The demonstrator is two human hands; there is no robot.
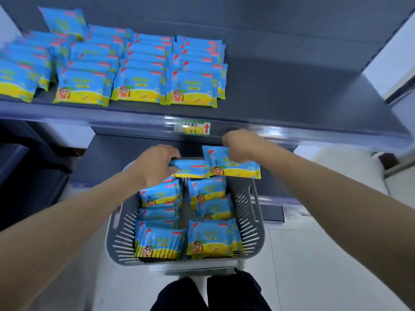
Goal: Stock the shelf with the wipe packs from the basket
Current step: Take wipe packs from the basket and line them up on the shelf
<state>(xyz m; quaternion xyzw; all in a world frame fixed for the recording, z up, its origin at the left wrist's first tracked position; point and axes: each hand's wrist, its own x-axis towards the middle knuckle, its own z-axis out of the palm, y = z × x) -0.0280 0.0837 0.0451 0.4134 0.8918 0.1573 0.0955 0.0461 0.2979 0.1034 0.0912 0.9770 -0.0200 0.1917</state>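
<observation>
Mid-frame, over the grey slatted plastic basket (251, 209), the left hand (157, 164) grasps a blue-and-yellow plastic wipe pack (194, 169). The right hand (241, 145) holds a second pack (238, 168) (edge-pinched, so it may slip) below the dark metal shelf (292, 86).

The person's left forearm (78, 209) and right forearm (325, 187) are bare from the wrist back to the edge of the view. The left hand (157, 164) and the right hand (241, 143) are bare as well, and the right one looks slightly smeared by blur. Lower down are two legs in black trousers (235, 295), plain dark cloth with a thin pale gap between the legs. The feet cannot be made out.
</observation>
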